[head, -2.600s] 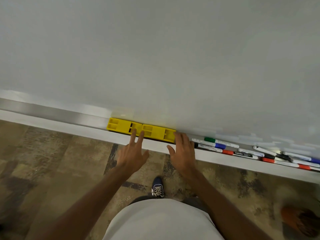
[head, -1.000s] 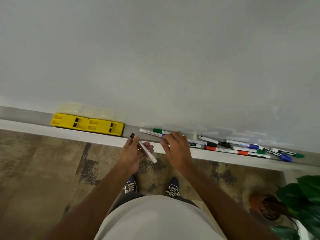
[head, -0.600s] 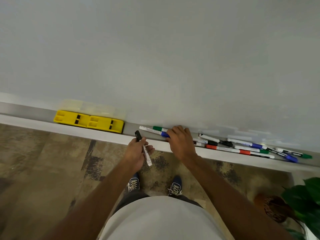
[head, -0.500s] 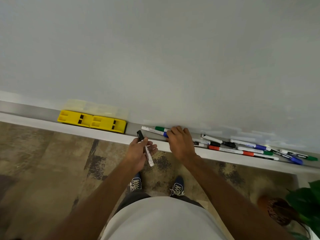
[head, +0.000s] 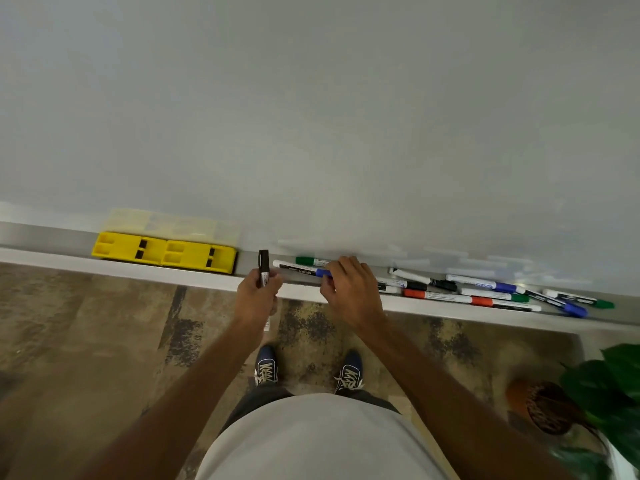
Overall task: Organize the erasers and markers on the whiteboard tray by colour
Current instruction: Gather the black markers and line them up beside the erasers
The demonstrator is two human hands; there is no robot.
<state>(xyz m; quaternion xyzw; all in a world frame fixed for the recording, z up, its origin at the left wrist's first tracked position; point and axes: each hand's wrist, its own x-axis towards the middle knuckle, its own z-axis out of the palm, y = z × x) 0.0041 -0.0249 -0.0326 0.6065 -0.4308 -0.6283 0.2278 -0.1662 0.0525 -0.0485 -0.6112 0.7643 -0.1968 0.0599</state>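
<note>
My left hand (head: 257, 299) grips a black-capped marker (head: 264, 263), cap pointing at the whiteboard, over the tray (head: 41, 239) just right of two yellow erasers (head: 164, 252) that sit end to end. My right hand (head: 349, 291) rests on the tray, fingers over a blue-capped marker (head: 300, 268) and a green-capped marker (head: 310, 261); whether it grips either is hidden. Further right lie several mixed markers: a black one (head: 420, 279), red ones (head: 436, 296), a blue one (head: 481, 283) and a green one (head: 495, 295).
The whiteboard (head: 311, 116) fills the upper view. Below the tray is patterned carpet with my shoes (head: 266, 366). A potted plant (head: 609, 396) stands at the lower right, near the tray's right end.
My left hand has turned the black marker from slanted to pointing straight at the board and raised it over the tray. My right hand stays on the blue and green markers.
</note>
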